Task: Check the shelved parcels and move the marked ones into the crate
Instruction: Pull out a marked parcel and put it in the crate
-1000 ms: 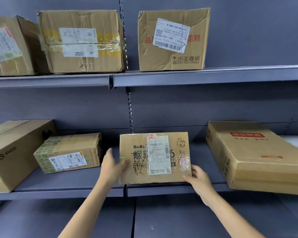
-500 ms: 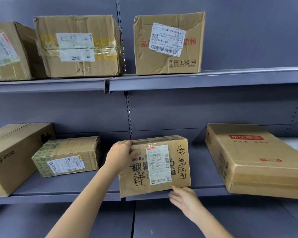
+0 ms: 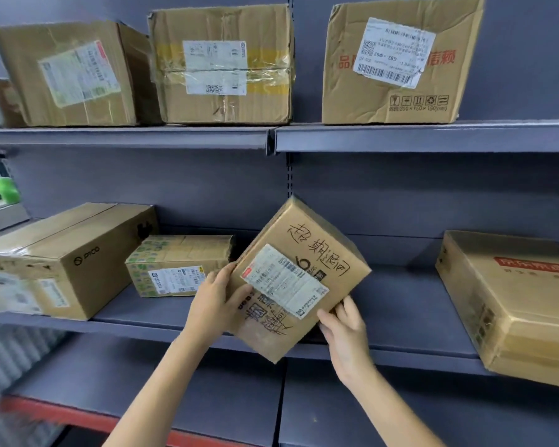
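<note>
**Head view: marked parcel tilted off the middle shelf**

Head view: the brown cardboard parcel with handwritten black characters and a white label [image 3: 299, 279] is tilted on one corner above the grey metal middle shelf [image 3: 400, 317]. The left hand [image 3: 215, 296] grips its left edge; the right hand [image 3: 344, 330] clasps its lower right edge. A small green-printed carton [image 3: 178, 266] sits just left, a large flat brown box [image 3: 510, 304] well to the right.
</note>
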Demonstrator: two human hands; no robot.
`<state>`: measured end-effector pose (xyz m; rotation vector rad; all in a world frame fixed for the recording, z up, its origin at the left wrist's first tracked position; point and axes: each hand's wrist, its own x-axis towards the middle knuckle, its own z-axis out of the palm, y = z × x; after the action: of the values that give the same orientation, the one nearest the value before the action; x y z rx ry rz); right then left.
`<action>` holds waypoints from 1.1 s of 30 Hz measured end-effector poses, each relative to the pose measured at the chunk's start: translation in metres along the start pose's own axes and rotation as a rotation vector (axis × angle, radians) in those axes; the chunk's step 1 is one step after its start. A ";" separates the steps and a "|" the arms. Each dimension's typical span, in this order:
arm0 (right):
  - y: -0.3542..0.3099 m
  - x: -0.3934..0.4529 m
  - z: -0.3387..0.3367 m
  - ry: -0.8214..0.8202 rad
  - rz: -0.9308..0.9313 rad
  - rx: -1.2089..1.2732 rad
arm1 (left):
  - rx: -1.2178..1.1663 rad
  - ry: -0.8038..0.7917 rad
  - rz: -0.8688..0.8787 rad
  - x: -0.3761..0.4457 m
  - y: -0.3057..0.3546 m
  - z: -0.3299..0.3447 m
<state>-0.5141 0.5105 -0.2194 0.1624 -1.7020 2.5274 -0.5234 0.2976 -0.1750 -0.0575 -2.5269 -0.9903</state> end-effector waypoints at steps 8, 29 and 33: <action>-0.008 -0.010 0.046 -0.063 -0.206 -0.265 | -0.309 0.080 -0.110 -0.022 -0.035 -0.018; 0.027 -0.091 0.022 0.200 -0.032 -0.476 | -0.611 -0.197 -0.349 -0.116 -0.051 0.031; 0.026 -0.110 0.019 0.194 -0.015 -0.495 | -0.598 -0.212 -0.370 -0.137 -0.044 0.024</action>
<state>-0.4077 0.4813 -0.2518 -0.1028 -2.1536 1.9532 -0.4163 0.2964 -0.2741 0.1422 -2.3716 -1.9533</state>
